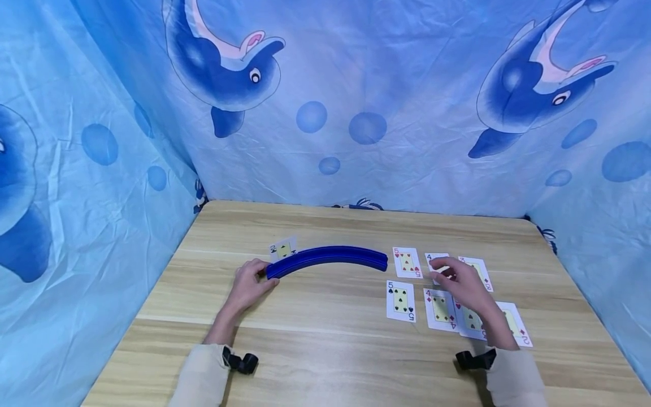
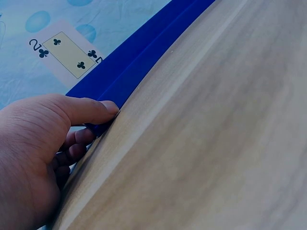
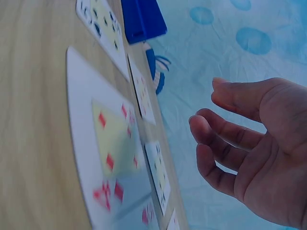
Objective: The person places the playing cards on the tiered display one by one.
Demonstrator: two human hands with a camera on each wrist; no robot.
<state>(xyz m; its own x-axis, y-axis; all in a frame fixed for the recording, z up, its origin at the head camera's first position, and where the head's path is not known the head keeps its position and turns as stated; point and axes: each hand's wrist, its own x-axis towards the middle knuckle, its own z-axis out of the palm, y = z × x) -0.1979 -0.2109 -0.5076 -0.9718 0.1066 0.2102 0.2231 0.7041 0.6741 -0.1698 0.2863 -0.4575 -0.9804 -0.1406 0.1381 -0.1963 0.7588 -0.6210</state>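
Observation:
A curved blue card holder [image 1: 328, 254] stands on the table. My left hand [image 1: 249, 285] grips its left end, and the left wrist view shows the thumb [image 2: 109, 108] on its near side. The two of clubs [image 2: 62, 55] stands upright at that end, partly hidden by the holder. My right hand [image 1: 465, 285] hovers over the cards at the right, with loosely bent fingers and nothing between them. Below its fingertips lies a black-suited four [image 1: 432, 257], partly covered in the head view. The four of diamonds [image 1: 439, 310] lies closer to me.
Left of these fours lie the five of hearts [image 1: 407, 263] and five of spades [image 1: 400, 301]. A red three [image 1: 480, 270] and the two of diamonds [image 1: 519, 325] lie to the right. A heart card [image 1: 469, 323] overlaps the four of diamonds. Blue dolphin-print cloth [image 1: 335, 85] hangs behind the table.

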